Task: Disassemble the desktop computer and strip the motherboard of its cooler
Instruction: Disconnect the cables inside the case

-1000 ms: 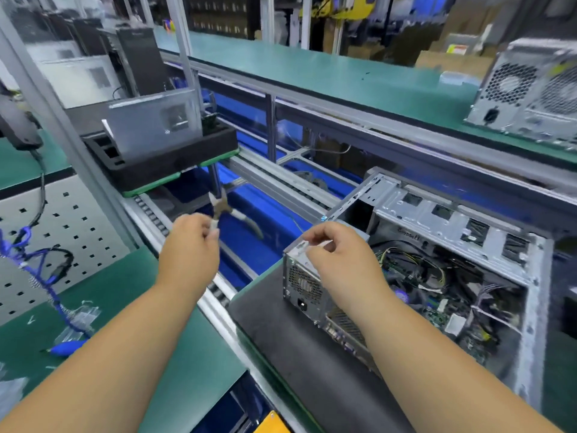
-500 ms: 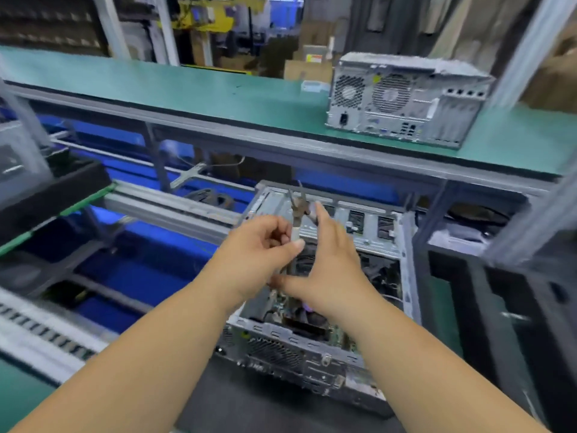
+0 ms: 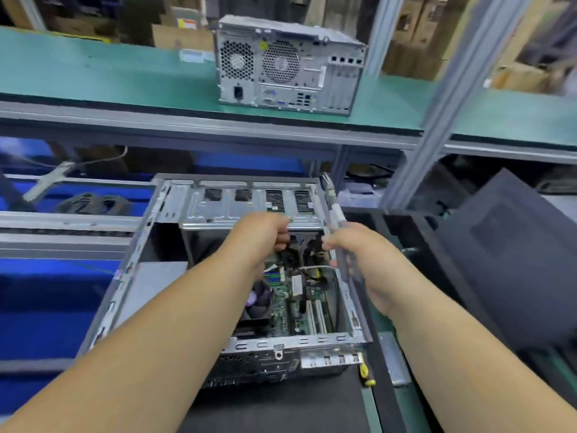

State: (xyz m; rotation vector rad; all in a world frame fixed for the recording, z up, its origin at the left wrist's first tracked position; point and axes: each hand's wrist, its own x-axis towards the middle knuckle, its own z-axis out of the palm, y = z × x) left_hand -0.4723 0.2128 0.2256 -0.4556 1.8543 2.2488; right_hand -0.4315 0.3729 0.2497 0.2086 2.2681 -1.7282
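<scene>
Both hands are working over the open computer case (image 3: 175, 214), which is lying on its side on the dark mat (image 3: 281, 407) right in front of the person, its long axis running away from the body toward the conveyor rails. The left hand (image 3: 265, 232) is reaching down into the upper middle of the case with its fingers curled around something in the cable bundle (image 3: 304, 245); exactly what it is pinching I cannot tell. The right hand (image 3: 352, 242) is sitting at the case's right edge, gripping the handles of the pliers (image 3: 335, 214), whose tip is pointing up and away past the drive bay. The motherboard (image 3: 284, 295) is lying flat on the case floor, just below and nearer the body than both hands, and the cooler (image 3: 259, 300) is sitting on its left part, directly beneath the left forearm, so the left hand looks the nearer one to it. By my reading the cables are being cleared first, and the next reach would be downward and back toward the person. Compared with half a second ago, the hands are separating: then they were meeting in front of the case around the pliers, and now the pliers are in the right hand alone and the left is dipping inside, while the view is swinging to put the case square ahead.
</scene>
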